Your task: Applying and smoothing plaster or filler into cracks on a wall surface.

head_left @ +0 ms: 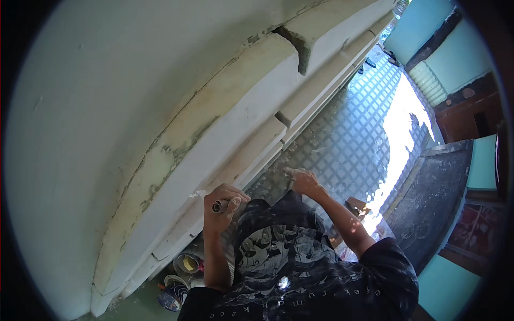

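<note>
A slim tool (216, 206) with a round dark butt end is gripped in the left hand (225, 206); its handle end is turned toward the camera, and its working tip is pressed to the lower edge of a white stepped moulding (225, 144) just above the hand; what kind of tip it has cannot be told. The left hand is closed in a fist around the handle, the fingers wrapped fully round it. A small white flake or blade edge (199, 193) is seen just left of the fist, touching the moulding.

The right hand (302, 181) is laid against a metal lattice grille (348, 139), its fingers bent and spread on the mesh; nothing is seen held in it, though whether the bars are hooked by the fingertips cannot be told.

The moulding is marked by greenish patches and a notch-shaped break (300, 51) higher up; a pale plastered wall (96, 107) is spread beyond it. A dark printed shirt (284, 262) is worn by the person. Below the left forearm, several small paint tins (184, 265) are set close together. A dark grey slab (433, 203) is seen to the right, well apart from both hands, with turquoise walls (455, 48) behind it.
</note>
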Demonstrator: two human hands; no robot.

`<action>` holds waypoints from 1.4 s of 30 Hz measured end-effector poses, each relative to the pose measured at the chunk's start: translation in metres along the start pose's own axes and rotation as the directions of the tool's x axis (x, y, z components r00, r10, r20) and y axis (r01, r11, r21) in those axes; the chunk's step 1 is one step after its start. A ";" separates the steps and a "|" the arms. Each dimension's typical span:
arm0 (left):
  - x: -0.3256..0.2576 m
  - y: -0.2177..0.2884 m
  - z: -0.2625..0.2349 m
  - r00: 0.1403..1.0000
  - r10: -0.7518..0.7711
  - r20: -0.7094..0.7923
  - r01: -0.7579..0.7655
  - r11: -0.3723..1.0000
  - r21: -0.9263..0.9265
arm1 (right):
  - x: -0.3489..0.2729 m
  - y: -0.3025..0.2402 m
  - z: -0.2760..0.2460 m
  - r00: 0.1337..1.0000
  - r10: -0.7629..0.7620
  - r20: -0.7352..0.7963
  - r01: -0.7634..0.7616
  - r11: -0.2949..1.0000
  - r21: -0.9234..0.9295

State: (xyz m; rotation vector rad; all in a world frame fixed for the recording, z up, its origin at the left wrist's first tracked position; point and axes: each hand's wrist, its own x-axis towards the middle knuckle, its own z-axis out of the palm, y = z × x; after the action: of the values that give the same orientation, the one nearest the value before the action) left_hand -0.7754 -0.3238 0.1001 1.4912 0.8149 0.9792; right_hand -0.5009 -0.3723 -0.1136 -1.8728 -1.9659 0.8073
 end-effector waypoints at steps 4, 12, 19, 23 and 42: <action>0.010 -0.012 -0.019 0.983 0.062 0.173 -0.039 0.990 -0.139 | 0.020 -0.017 -0.009 0.942 0.336 -0.017 -0.336 0.942 -0.015; 0.021 -0.019 -0.022 0.985 -0.008 0.175 0.043 0.979 -0.197 | 0.006 0.016 -0.006 0.899 0.257 0.356 -0.111 0.917 -0.383; 0.021 -0.030 -0.030 0.977 0.041 0.209 0.014 0.968 -0.252 | 0.023 0.002 -0.023 0.947 0.317 -0.055 -0.322 0.937 -0.132; 0.017 -0.029 -0.032 0.983 0.040 0.178 0.011 0.961 -0.276 | 0.029 0.004 -0.026 0.958 0.281 -0.052 -0.285 0.953 -0.105; 0.012 -0.035 -0.035 0.994 0.012 0.111 0.028 0.933 -0.358 | 0.071 -0.012 -0.104 0.932 0.190 0.309 -0.059 0.921 -0.386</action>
State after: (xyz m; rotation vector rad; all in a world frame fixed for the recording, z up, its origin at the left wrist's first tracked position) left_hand -0.8016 -0.2935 0.0682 1.2115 0.5263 0.9708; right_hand -0.4569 -0.2835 -0.0349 -2.2167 -2.3668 0.8984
